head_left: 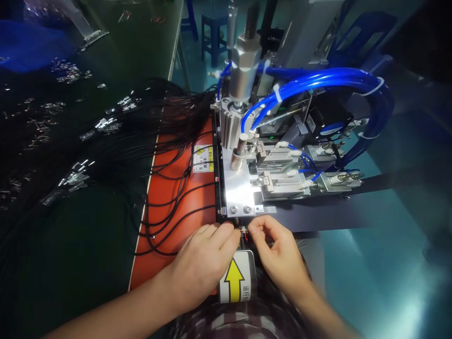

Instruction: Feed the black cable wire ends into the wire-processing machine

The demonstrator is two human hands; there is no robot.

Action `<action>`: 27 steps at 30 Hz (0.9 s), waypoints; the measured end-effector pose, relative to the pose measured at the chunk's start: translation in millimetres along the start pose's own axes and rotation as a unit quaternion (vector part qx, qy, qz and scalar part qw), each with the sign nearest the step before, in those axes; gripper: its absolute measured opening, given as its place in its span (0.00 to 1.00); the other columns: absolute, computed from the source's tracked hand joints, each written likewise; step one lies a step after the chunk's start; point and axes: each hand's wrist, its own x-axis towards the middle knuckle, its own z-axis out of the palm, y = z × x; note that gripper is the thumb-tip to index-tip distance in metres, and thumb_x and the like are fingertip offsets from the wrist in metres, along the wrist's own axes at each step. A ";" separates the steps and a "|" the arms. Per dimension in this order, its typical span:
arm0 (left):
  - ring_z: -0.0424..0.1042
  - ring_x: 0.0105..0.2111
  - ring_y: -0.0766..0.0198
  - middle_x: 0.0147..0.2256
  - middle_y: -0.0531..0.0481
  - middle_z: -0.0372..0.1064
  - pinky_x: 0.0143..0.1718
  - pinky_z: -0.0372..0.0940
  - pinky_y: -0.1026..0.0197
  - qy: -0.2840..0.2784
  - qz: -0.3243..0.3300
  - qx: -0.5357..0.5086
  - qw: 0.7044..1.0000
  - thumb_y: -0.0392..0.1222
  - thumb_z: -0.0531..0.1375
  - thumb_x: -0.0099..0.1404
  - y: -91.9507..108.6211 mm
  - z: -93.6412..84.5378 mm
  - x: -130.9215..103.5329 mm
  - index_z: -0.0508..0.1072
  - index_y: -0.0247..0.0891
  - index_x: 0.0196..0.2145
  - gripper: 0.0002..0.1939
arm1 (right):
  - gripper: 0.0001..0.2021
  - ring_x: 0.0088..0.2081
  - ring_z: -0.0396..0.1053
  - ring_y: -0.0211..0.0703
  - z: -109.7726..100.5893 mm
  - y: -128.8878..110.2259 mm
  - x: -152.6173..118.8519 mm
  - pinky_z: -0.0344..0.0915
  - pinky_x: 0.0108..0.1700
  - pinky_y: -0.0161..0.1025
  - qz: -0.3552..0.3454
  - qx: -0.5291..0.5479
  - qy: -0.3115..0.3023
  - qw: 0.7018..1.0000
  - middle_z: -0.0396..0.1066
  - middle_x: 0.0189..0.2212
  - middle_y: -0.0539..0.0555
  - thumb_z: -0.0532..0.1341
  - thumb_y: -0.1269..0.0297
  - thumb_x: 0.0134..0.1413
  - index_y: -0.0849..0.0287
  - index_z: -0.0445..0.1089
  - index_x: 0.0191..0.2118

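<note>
Dark counter (102,282) carries black cables (183,110). Steady the small part (244,230) squarely: the right hand's (275,249) grip looks pressed together beside it; the left hand's (212,254) I cannot tell.

At the near end of a silver metal machine block (242,190), the person's left hand (212,249) and right hand (275,245) are close together, fingers curled, at a small dark part with a red wire (244,231); the grip on it is unclear. Just nearer lies a white label with a yellow arrow (234,280) pointing far. To the left, thin black cables (178,190) cross an orange-red surface (148,267). Glossy blue tubes (335,77) arch over the machine's right side; a blue plastic stool (213,37) stands on the far floor.
</note>
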 end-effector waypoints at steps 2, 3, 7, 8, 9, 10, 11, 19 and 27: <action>0.67 0.31 0.56 0.33 0.42 0.68 0.31 0.68 0.54 0.008 0.002 -0.003 1.000 0.26 0.47 0.64 -0.1 -0.3 0.0 0.69 0.28 0.44 0.15 | 0.10 0.25 0.63 0.41 -2.1 2.5 1.9 0.59 0.27 0.35 0.027 0.009 -0.016 0.999 0.64 0.23 0.49 0.54 0.62 0.60 0.57 0.64 0.28; 0.67 0.31 0.56 0.33 0.42 0.68 0.31 0.68 0.54 0.013 0.005 -0.003 1.000 0.26 0.47 0.64 -0.1 -0.3 0.1 0.69 0.28 0.44 0.15 | 0.10 0.24 0.63 0.41 -4.0 3.1 2.5 0.59 0.26 0.35 0.040 -0.003 -0.021 0.999 0.65 0.22 0.50 0.54 0.61 0.59 0.57 0.64 0.28; 0.67 0.32 0.56 0.34 0.41 0.68 0.32 0.68 0.54 0.023 0.014 0.001 1.000 0.27 0.46 0.64 -0.3 0.6 0.2 0.68 0.28 0.45 0.16 | 0.08 0.25 0.64 0.41 -9.8 -2.7 0.8 0.59 0.28 0.36 0.021 -0.069 0.008 0.997 0.69 0.25 0.50 0.55 0.62 0.59 0.57 0.68 0.32; 0.67 0.32 0.56 0.34 0.42 0.68 0.32 0.68 0.54 0.022 0.012 0.001 1.000 0.27 0.46 0.64 -0.3 1.0 0.1 0.68 0.28 0.45 0.15 | 0.07 0.25 0.64 0.41 -9.4 -5.7 0.0 0.59 0.28 0.36 0.004 -0.072 0.015 0.997 0.69 0.25 0.50 0.55 0.62 0.59 0.56 0.68 0.33; 0.67 0.32 0.56 0.34 0.42 0.67 0.32 0.68 0.54 0.020 0.010 -0.001 1.000 0.27 0.47 0.64 -0.2 1.4 -0.1 0.69 0.28 0.44 0.15 | 0.07 0.25 0.63 0.41 -8.1 -8.6 -0.6 0.59 0.28 0.36 -0.009 -0.075 0.018 0.997 0.68 0.25 0.50 0.56 0.62 0.59 0.56 0.68 0.34; 0.67 0.32 0.56 0.34 0.42 0.67 0.32 0.68 0.53 0.020 0.007 -0.003 1.000 0.27 0.47 0.64 -0.2 1.8 -0.3 0.69 0.28 0.44 0.15 | 0.06 0.23 0.62 0.40 -6.2 -11.3 -0.9 0.58 0.27 0.36 -0.018 -0.080 0.019 0.996 0.67 0.23 0.49 0.57 0.61 0.58 0.56 0.68 0.33; 0.67 0.32 0.56 0.34 0.42 0.67 0.32 0.68 0.53 0.019 0.005 -0.004 1.000 0.27 0.47 0.64 -0.2 2.2 -0.4 0.69 0.28 0.44 0.15 | 0.06 0.22 0.61 0.40 -4.0 -13.4 -0.9 0.57 0.26 0.36 -0.021 -0.086 0.020 0.996 0.65 0.21 0.48 0.58 0.61 0.57 0.56 0.68 0.31; 0.67 0.31 0.56 0.33 0.43 0.67 0.32 0.68 0.54 0.016 0.000 -0.009 1.000 0.28 0.48 0.65 0.1 3.3 0.0 0.69 0.30 0.43 0.13 | 0.10 0.23 0.57 0.39 5.5 -12.1 0.5 0.55 0.26 0.35 -0.052 -0.054 0.039 0.996 0.59 0.20 0.47 0.58 0.65 0.57 0.56 0.61 0.25; 0.68 0.32 0.56 0.34 0.42 0.67 0.32 0.68 0.54 0.023 0.004 0.005 1.000 0.27 0.47 0.64 -1.0 1.8 -0.6 0.69 0.29 0.42 0.14 | 0.08 0.25 0.59 0.39 4.5 -3.5 -3.0 0.57 0.29 0.35 0.006 0.037 0.023 0.999 0.62 0.23 0.47 0.55 0.64 0.59 0.57 0.65 0.29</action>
